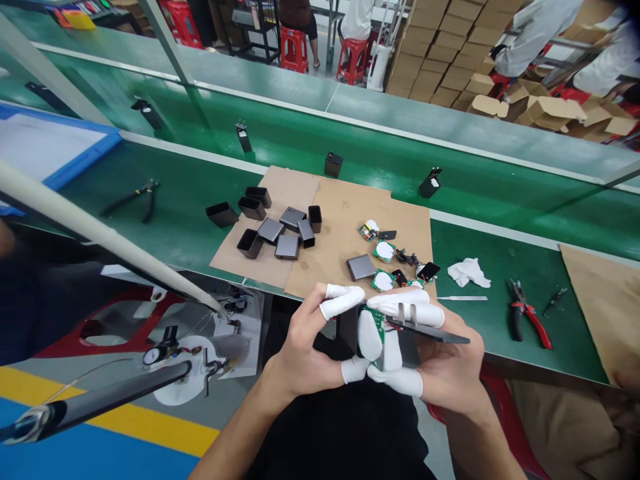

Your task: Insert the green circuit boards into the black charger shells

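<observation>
Black part point(434, 332) in left hand point(300, 360), right hand point(450, 373) — grey shells point(280, 233), pliers point(530, 319) beyond

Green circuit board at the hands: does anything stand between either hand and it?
Nothing visible does. The left hand and right hand both hold the assembly, white-capped fingertips pressed directly on the green circuit board and its dark plate with prongs. Only the thin finger covers lie between skin and part.
</observation>
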Available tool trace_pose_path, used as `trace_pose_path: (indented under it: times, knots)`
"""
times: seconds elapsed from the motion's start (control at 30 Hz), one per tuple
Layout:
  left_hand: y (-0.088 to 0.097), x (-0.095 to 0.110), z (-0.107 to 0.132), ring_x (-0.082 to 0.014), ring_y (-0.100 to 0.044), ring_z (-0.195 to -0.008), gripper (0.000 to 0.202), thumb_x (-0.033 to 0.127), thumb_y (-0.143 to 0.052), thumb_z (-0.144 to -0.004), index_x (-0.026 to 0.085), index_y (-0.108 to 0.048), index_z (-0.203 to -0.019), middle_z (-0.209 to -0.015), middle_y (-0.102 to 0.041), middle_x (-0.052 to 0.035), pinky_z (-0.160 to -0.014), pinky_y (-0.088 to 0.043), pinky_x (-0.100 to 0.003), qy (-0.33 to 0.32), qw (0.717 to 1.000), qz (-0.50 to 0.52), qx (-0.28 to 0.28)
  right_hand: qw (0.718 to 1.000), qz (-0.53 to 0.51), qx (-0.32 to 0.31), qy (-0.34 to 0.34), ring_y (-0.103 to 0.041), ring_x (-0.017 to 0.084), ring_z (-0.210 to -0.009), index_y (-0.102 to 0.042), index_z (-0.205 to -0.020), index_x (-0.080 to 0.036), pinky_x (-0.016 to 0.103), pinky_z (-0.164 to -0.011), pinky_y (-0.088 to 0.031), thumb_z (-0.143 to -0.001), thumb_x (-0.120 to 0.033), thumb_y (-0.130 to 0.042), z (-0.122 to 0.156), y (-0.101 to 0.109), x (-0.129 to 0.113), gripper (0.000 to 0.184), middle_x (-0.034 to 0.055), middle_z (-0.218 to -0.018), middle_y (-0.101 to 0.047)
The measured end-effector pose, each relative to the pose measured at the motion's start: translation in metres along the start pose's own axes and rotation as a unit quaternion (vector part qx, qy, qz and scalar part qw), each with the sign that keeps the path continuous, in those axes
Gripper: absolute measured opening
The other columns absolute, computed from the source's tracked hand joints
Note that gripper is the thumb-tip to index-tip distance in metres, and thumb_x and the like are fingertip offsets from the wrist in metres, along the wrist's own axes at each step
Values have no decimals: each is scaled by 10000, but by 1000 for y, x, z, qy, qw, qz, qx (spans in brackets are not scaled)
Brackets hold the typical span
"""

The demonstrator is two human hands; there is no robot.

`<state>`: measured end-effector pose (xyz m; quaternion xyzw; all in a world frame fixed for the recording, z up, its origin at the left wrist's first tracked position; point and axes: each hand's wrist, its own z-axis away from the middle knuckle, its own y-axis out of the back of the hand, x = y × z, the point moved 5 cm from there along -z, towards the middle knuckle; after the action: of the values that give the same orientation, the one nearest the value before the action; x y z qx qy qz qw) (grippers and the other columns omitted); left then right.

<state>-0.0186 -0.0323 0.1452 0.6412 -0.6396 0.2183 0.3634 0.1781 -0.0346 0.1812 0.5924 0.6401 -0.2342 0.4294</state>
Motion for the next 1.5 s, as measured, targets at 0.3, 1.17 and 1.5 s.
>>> trace_pose_path:
  times: [0.3,1.17,1.5]
  knots:
    - [-2,0,-2,-283,-719,-1122,855,326,-973,-779,199,-607,-1541,-1253,-680,-154,-938,-666,-431,0,1000,4,-6,1000,-4,-9,-10,-745,315,-1082,-717,-1434,-289,483,-914,-631,-712,-139,-1008,-1,0,2,793,75,-1225,-792]
    - [-14,-9,7,-265,-710,-1018,814,306,-973,-753,209,-626,-1483,-1169,-684,-126,-863,-648,-405,48,998,40,19,996,-8,11,-93,-640,295,-1094,-626,-1528,-281,487,-951,-579,-813,-442,-963,7,0,25,807,122,-1355,-683]
    - [-11,1,4,-255,-722,-1017,750,126,-845,-729,200,-640,-1446,-1161,-695,-113,-851,-661,-398,43,999,-4,20,993,18,56,-99,-732,243,-1008,-791,-1201,-292,431,-910,-634,-937,-142,-795,0,2,24,304,53,-1084,-791]
